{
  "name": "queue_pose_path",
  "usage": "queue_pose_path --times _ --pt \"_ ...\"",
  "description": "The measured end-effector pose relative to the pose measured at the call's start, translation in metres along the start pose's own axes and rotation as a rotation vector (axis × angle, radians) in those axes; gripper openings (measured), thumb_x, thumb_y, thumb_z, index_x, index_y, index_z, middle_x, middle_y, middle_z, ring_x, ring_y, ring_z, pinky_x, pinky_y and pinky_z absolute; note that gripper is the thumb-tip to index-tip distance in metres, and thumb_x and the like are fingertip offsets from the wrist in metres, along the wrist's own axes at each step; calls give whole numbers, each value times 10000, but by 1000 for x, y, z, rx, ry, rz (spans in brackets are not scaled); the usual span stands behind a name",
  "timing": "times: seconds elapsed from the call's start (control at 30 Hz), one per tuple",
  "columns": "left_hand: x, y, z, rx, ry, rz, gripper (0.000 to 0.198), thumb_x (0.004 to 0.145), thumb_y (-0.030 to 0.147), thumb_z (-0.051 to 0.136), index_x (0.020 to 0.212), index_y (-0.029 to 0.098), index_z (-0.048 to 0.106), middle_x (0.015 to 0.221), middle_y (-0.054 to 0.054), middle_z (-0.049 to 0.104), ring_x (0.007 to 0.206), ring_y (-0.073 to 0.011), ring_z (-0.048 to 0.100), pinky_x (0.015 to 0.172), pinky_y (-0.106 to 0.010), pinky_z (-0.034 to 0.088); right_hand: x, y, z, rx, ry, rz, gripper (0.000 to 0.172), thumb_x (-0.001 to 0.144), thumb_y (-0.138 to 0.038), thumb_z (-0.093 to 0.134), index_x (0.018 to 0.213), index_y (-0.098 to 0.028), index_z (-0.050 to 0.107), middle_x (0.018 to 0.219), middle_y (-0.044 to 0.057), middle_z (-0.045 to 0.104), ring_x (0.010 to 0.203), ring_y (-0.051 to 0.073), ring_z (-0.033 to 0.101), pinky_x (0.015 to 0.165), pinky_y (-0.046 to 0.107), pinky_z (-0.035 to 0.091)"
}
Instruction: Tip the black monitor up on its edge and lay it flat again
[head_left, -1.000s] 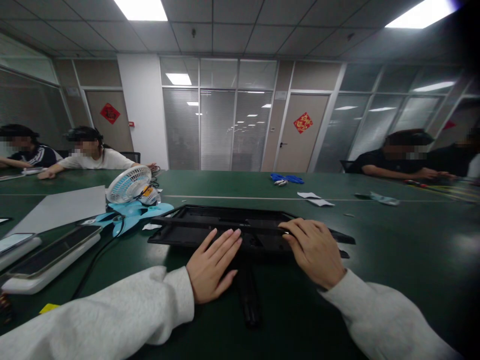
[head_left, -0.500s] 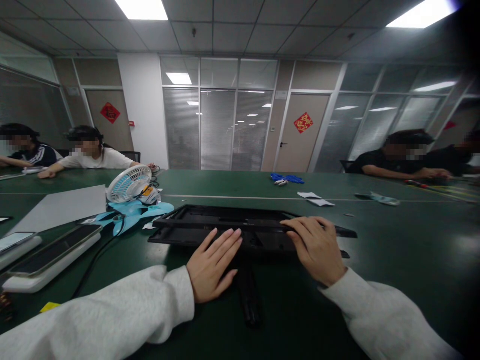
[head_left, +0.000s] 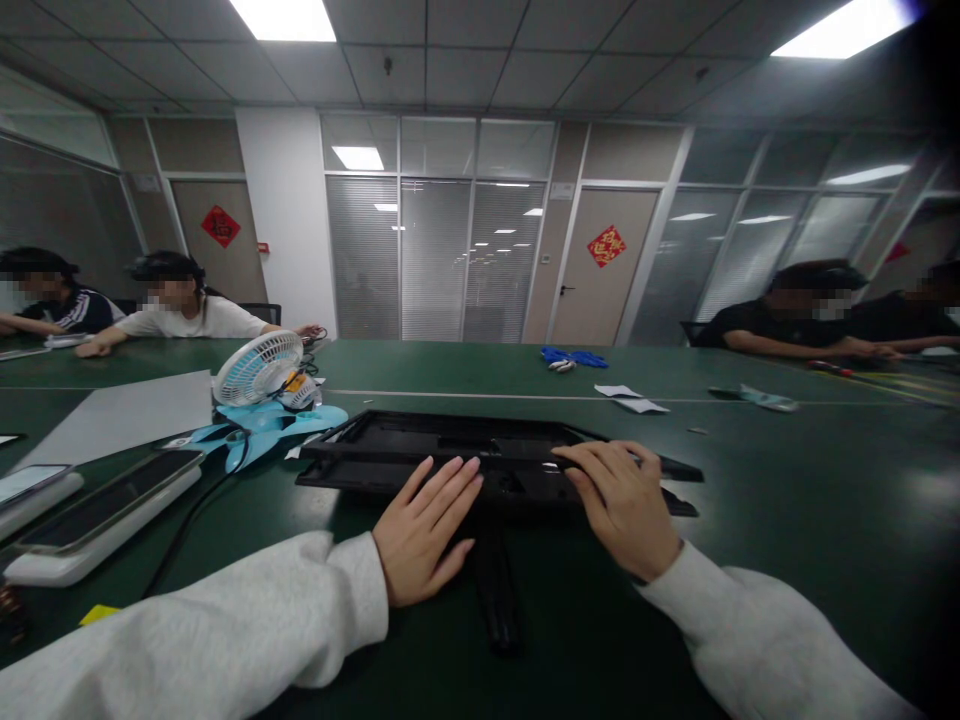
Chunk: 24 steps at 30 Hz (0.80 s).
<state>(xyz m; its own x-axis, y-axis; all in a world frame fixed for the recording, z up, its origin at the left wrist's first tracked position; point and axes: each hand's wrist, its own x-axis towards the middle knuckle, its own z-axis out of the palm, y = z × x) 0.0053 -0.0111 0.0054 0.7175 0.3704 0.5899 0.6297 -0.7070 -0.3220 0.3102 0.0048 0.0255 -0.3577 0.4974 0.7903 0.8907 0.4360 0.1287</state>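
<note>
A wide black plastic frame [head_left: 390, 431] lies across the green table in front of me, over a second black panel [head_left: 352, 473]. A black handle-like bar [head_left: 496, 590] extends from the panel toward me. My left hand [head_left: 429, 535] rests flat with fingers spread, its fingertips on the near edge of the black parts. My right hand [head_left: 624, 508] is curled over the right side of the upper frame, gripping its edge between fingers and thumb.
To the left are a white and blue fan [head_left: 259, 368], a black cable, a grey sheet [head_left: 124, 415] and a phone on a white box [head_left: 112, 505]. Blue gloves [head_left: 574, 357] and white papers [head_left: 631, 398] lie beyond. People sit at both far sides.
My right hand has moved slightly left and down, and the upper frame's right end has shifted left and lower with it. My left hand has stayed nearly still.
</note>
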Motion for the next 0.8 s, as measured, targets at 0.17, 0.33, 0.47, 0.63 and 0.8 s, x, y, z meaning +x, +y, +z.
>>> queue_pose_path --times 0.17,0.33,0.47,0.63,0.8 --pt "0 0 2 -13 14 -5 616 958 284 450 1520 73 307 1610 -123 209 1483 -284 188 1213 -472 128 -1 -3 1 -7 -1 0 244 979 -265 466 1166 -237 620 1074 42 670 995 202 586 954 432 295" --pt "0 1 2 -39 39 -10 619 956 280 452 1523 84 298 1595 -121 257 1470 -282 220 1210 -477 150 0 -7 0 -3 9 -16 251 978 -261 454 1159 -230 625 1068 57 672 982 208 586 946 429 305" --pt "0 1 3 -38 35 -8 621 958 287 450 1523 80 297 1594 -121 260 1465 -277 228 1212 -473 136 0 -9 -2 -17 14 -25 234 970 -244 473 1151 -219 620 1051 50 670 969 203 577 950 425 310" --pt "-1 1 4 -51 50 -8 627 960 287 436 1534 91 278 1559 -114 340 1433 -272 297 1214 -476 154 -2 -11 -4 -73 -23 -85 237 950 -239 487 1129 -184 632 1024 68 656 953 213 567 960 433 324" --pt "1 1 2 -99 65 25 593 973 306 417 1514 83 314 1500 -128 427 1353 -259 406 1204 -477 200 -4 -14 -3 -95 -66 -131 216 939 -248 474 1029 -161 651 947 76 650 890 214 558 938 436 353"
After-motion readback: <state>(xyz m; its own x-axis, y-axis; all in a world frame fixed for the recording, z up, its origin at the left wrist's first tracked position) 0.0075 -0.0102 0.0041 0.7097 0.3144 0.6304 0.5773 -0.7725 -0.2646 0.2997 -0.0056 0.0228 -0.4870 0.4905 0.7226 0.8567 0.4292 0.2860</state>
